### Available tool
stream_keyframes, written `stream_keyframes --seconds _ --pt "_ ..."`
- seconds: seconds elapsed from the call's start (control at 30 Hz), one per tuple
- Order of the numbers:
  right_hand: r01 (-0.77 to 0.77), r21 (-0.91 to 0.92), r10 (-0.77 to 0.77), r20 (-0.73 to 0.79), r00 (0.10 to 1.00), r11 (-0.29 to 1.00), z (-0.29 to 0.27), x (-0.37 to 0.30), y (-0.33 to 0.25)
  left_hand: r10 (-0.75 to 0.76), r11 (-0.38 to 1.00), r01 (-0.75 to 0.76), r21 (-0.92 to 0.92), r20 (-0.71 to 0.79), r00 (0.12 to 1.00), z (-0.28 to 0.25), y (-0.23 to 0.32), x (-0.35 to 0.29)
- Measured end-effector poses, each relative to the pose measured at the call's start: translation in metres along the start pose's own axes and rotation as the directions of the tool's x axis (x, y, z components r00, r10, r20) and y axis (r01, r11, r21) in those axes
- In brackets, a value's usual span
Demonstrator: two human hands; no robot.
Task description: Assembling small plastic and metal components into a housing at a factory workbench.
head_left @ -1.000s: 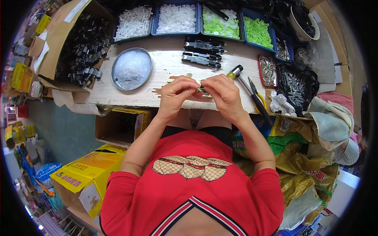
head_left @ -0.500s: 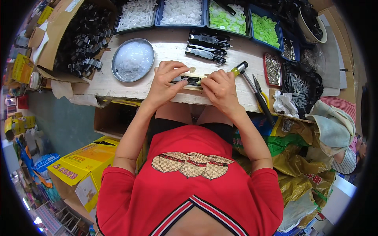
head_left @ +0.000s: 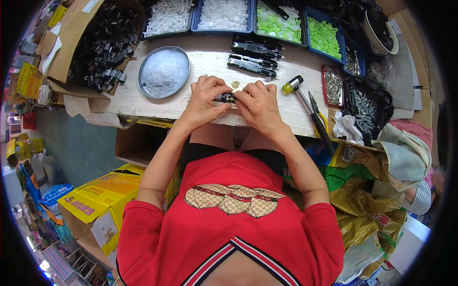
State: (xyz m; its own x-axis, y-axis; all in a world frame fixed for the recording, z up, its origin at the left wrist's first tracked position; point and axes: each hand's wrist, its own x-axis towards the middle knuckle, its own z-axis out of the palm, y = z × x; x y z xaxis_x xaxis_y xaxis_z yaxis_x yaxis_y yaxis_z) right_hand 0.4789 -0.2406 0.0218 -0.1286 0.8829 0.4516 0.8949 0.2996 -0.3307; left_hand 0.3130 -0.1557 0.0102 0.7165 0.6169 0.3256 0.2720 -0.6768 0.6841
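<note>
Between my two hands, close to the bench's near edge, is a small black-and-silver metal assembly (head_left: 222, 97), mostly covered by fingers. My left hand (head_left: 206, 103) closes its thumb and fingers on the left part of it. At the other end, my right hand (head_left: 260, 104) has its fingertips pinched on the piece; whether they also hold a smaller part is hidden. Beyond the hands lie several similar black assemblies (head_left: 253, 63), set side by side. To the right of my right hand rests a hammer (head_left: 304, 99) with a yellow-and-black head.
Pliers (head_left: 317, 112) with yellow-and-black handles lie beside the hammer. A round tray (head_left: 184, 82) of clear small pieces stands left. Bins of white parts (head_left: 223, 15) and green parts (head_left: 323, 38) line the back. A carton of black parts (head_left: 102, 52) is far left; a red dish (head_left: 326, 101) is right.
My right hand has shifted left along the assembly, closer to my left hand, and less of the piece shows between them. The whole view has moved slightly.
</note>
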Motion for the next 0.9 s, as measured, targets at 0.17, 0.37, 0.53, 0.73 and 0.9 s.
stream_keyframes --seconds 0.17,0.37,0.53,0.73,0.9 --pt "-0.02 0.053 0.019 0.008 1.0 0.998 0.003 -0.001 -0.001 -0.01 0.999 0.009 0.042 0.031 0.999 0.002 -0.002 0.007" --pt "-0.028 0.072 0.026 0.029 0.999 0.997 -0.008 -0.001 0.009 0.008 0.988 -0.026 0.154 0.118 0.993 -0.003 0.008 0.02" --pt "-0.162 0.037 0.165 -0.097 0.982 0.986 -0.046 -0.014 0.045 0.072 0.829 -0.29 0.478 0.423 0.903 -0.015 0.034 0.048" --pt "-0.357 -0.014 0.35 -0.169 0.921 0.934 -0.096 -0.049 0.105 0.269 0.858 -0.432 0.278 0.474 0.838 0.019 0.072 0.143" --pt "-0.419 -0.176 0.392 -0.168 0.904 0.891 -0.112 -0.064 0.137 0.335 0.786 -0.475 0.395 0.372 0.865 0.104 0.084 0.258"
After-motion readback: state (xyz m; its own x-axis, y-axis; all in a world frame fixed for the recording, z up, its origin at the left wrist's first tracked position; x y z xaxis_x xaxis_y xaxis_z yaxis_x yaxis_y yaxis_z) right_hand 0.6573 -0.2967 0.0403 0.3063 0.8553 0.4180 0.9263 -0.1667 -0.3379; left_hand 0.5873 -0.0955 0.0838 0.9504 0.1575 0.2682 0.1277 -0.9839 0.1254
